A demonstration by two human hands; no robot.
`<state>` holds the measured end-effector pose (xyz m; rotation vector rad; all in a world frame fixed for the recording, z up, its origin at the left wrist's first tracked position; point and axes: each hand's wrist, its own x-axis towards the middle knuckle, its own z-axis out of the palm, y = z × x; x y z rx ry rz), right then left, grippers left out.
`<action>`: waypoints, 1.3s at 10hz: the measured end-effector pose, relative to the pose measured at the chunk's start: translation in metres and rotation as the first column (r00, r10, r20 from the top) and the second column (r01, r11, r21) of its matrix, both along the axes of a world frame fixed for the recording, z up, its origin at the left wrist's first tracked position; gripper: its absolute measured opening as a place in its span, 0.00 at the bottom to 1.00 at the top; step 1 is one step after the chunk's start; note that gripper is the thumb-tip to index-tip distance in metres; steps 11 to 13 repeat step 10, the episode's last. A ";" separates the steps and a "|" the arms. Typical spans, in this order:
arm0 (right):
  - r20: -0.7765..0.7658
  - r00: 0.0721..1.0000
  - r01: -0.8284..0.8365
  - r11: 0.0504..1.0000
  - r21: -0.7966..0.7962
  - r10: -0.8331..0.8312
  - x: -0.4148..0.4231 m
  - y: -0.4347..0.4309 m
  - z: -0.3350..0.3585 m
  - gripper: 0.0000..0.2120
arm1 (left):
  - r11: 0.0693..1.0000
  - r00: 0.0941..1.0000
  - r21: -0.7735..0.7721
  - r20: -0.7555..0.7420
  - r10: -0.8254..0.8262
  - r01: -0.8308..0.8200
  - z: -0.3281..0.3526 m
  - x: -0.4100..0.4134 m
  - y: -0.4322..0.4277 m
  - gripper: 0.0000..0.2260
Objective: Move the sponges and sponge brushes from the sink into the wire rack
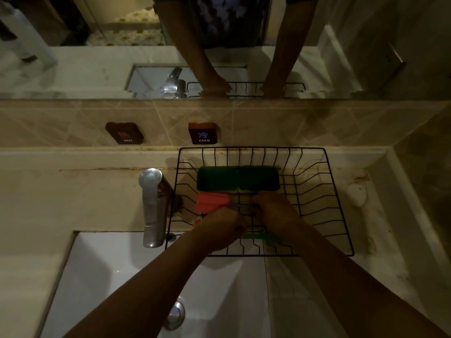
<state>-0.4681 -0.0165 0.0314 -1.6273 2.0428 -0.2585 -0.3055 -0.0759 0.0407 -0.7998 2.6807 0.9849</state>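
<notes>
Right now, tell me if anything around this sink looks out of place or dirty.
Brown grime runs along the seam behind the tap and stains the counter right of the wire rack. The green sponges lie neatly inside; the sink looks clean.

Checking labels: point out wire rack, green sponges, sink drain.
wire rack (338, 201): head view, right side wall wires.
green sponges (238, 178): head view, green top face.
sink drain (176, 315): head view, metal stopper cap.

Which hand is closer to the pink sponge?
The left hand. It sits right against the pink sponge at its near edge inside the wire rack. The right hand is off to the sponge's right, a gap apart.
</notes>
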 end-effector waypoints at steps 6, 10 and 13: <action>-0.068 0.997 -0.042 0.994 -0.103 0.035 0.012 0.022 0.046 0.07 | 0.984 0.996 -0.173 -0.078 -0.049 0.035 0.051 0.026 0.011 0.09; -0.031 0.998 0.040 0.983 -0.181 -0.047 0.046 0.049 0.073 0.03 | 0.979 0.993 -0.174 -0.072 0.093 -0.105 0.087 0.057 0.010 0.13; -0.031 0.998 0.040 0.983 -0.181 -0.047 0.046 0.049 0.073 0.03 | 0.979 0.993 -0.174 -0.072 0.093 -0.105 0.087 0.057 0.010 0.13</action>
